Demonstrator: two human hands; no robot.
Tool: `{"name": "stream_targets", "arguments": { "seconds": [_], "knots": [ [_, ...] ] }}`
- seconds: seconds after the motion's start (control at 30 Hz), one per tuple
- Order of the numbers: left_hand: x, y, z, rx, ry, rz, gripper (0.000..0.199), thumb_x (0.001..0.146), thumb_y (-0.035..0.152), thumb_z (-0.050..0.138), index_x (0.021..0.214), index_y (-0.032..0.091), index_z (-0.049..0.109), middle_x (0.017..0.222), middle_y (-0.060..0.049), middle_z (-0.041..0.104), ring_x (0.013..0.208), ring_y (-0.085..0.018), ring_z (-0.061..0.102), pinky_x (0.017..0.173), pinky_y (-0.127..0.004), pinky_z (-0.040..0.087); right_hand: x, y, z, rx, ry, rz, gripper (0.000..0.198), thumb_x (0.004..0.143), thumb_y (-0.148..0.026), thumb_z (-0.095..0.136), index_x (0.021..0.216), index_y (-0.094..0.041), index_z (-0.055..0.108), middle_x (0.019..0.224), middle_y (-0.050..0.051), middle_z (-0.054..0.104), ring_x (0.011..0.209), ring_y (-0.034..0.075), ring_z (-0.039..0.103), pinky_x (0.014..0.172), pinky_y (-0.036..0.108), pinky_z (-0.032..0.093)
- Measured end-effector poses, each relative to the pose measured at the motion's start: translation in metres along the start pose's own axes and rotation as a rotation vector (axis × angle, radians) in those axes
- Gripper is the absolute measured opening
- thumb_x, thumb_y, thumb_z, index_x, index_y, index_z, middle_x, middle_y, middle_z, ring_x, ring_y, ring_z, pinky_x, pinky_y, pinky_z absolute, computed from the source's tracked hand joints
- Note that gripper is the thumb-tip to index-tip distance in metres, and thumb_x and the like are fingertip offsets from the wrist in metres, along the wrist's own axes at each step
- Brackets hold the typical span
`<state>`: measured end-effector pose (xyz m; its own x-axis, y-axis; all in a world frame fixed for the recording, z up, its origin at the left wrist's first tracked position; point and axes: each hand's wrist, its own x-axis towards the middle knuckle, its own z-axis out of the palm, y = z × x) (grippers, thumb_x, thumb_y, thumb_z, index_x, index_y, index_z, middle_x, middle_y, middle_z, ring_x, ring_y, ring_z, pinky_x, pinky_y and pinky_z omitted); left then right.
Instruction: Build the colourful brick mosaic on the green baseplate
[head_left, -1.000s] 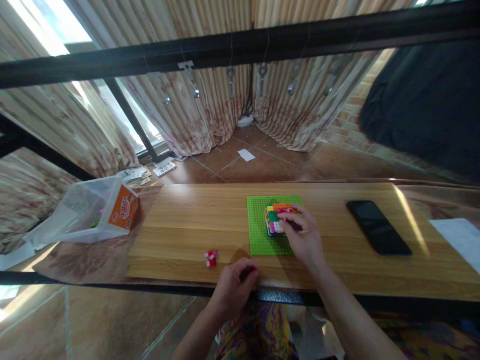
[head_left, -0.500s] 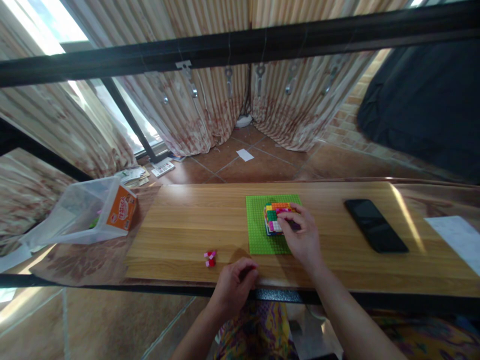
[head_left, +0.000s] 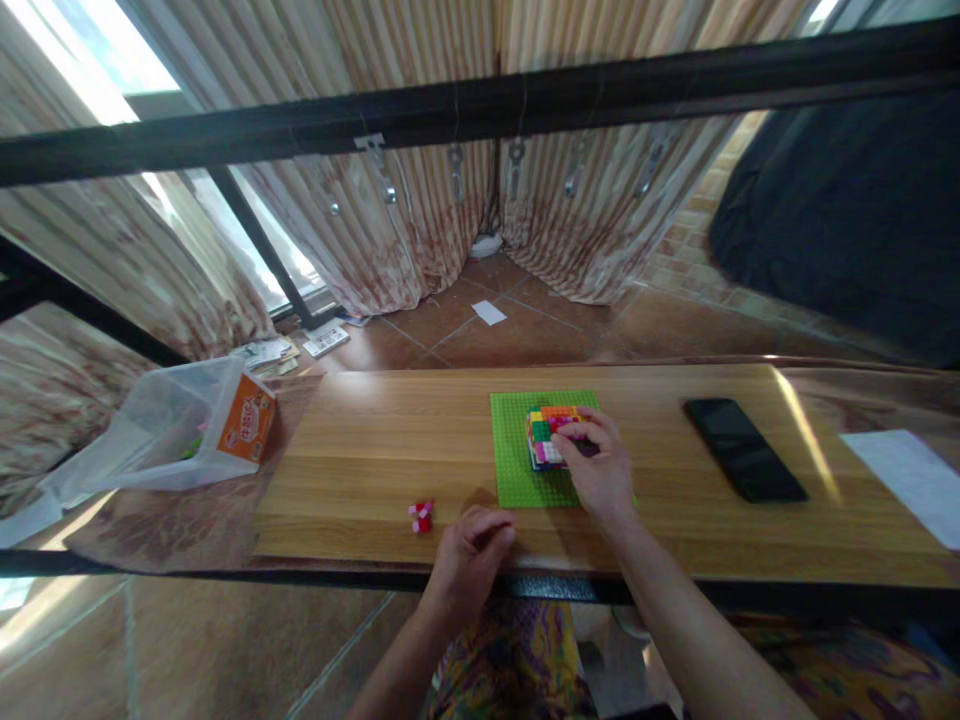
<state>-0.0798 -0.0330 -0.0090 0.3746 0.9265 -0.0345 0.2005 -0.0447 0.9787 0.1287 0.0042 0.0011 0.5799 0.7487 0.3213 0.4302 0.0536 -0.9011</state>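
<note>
A small stack of colourful building bricks point(head_left: 545, 430) stands on a green baseplate point(head_left: 508, 470). My right hand point(head_left: 602, 465) reaches over the stack from the right, thumb and fingers closed around a building brick on its top; the fingers partly cover that brick. Near the table's front edge rests my left hand point(head_left: 476, 555), its fingers curled and thumb close to the index finger. What it holds, if anything, is hidden. To its left lies a little cluster of loose red and pink bricks point(head_left: 421, 517) on the wooden tabletop point(head_left: 360, 450).
A black phone point(head_left: 745, 450) lies right of the baseplate, with a white paper sheet point(head_left: 904, 480) farther right. At the left sits a clear plastic box point(head_left: 176, 400) with an orange label and a few pieces inside. A dark metal bar point(head_left: 480, 120) crosses beyond the table.
My right hand stays at the stack with its fingers only slightly shifted. A bit of red at my left fingertips earlier no longer shows. The view has moved a little.
</note>
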Motion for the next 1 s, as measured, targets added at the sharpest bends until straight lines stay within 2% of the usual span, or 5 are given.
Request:
{"name": "stream_targets", "arguments": {
  "seconds": [0.17, 0.37, 0.53, 0.83, 1.0],
  "knots": [
    [0.03, 0.02, 0.005, 0.056, 0.145, 0.133, 0.015, 0.084, 0.02, 0.062, 0.089, 0.019, 0.075, 0.083, -0.004, 0.068, 0.076, -0.015, 0.063, 0.069, -0.025, 0.049, 0.002, 0.002, -0.006, 0.047, -0.045, 0.017, 0.019, 0.072, -0.039, 0.072, 0.078, -0.02, 0.073, 0.118, 0.01, 0.062, 0.113, 0.025, 0.058, 0.103, 0.045, 0.041],
    [0.08, 0.047, 0.016, 0.154, 0.124, 0.239, 0.016, 0.085, 0.013, 0.06, 0.093, 0.019, 0.073, 0.089, -0.003, 0.074, 0.08, -0.015, 0.067, 0.075, -0.026, 0.052, 0.001, 0.013, -0.02, 0.182, 0.028, 0.152, 0.029, 0.077, -0.046, 0.068, 0.089, -0.021, 0.074, 0.12, 0.011, 0.062, 0.109, 0.024, 0.061, 0.086, 0.04, 0.052],
    [0.111, 0.053, 0.024, 0.375, 0.148, 0.302, 0.016, 0.087, 0.013, 0.06, 0.092, 0.02, 0.074, 0.094, -0.004, 0.075, 0.087, -0.017, 0.068, 0.085, -0.031, 0.052, 0.001, 0.023, -0.034, 0.165, 0.061, 0.121, 0.025, 0.077, -0.043, 0.067, 0.084, -0.02, 0.074, 0.105, 0.009, 0.068, 0.1, 0.023, 0.063, 0.091, 0.041, 0.049],
    [0.131, 0.051, 0.038, 0.591, 0.16, 0.368, 0.012, 0.083, 0.016, 0.067, 0.087, 0.022, 0.077, 0.09, -0.003, 0.072, 0.092, -0.019, 0.063, 0.092, -0.036, 0.049, 0.01, 0.017, -0.034, 0.207, 0.055, 0.166, 0.025, 0.074, -0.042, 0.069, 0.081, -0.018, 0.073, 0.095, 0.008, 0.072, 0.091, 0.021, 0.066, 0.087, 0.037, 0.051],
    [0.13, 0.053, 0.038, 0.611, 0.166, 0.329, 0.013, 0.084, 0.018, 0.066, 0.087, 0.023, 0.078, 0.09, -0.004, 0.07, 0.091, -0.019, 0.062, 0.091, -0.036, 0.049, 0.018, 0.016, -0.035, 0.282, 0.094, 0.295, 0.027, 0.069, -0.041, 0.072, 0.081, -0.017, 0.073, 0.09, 0.007, 0.073, 0.083, 0.019, 0.066, 0.078, 0.033, 0.051]
  ]
}}
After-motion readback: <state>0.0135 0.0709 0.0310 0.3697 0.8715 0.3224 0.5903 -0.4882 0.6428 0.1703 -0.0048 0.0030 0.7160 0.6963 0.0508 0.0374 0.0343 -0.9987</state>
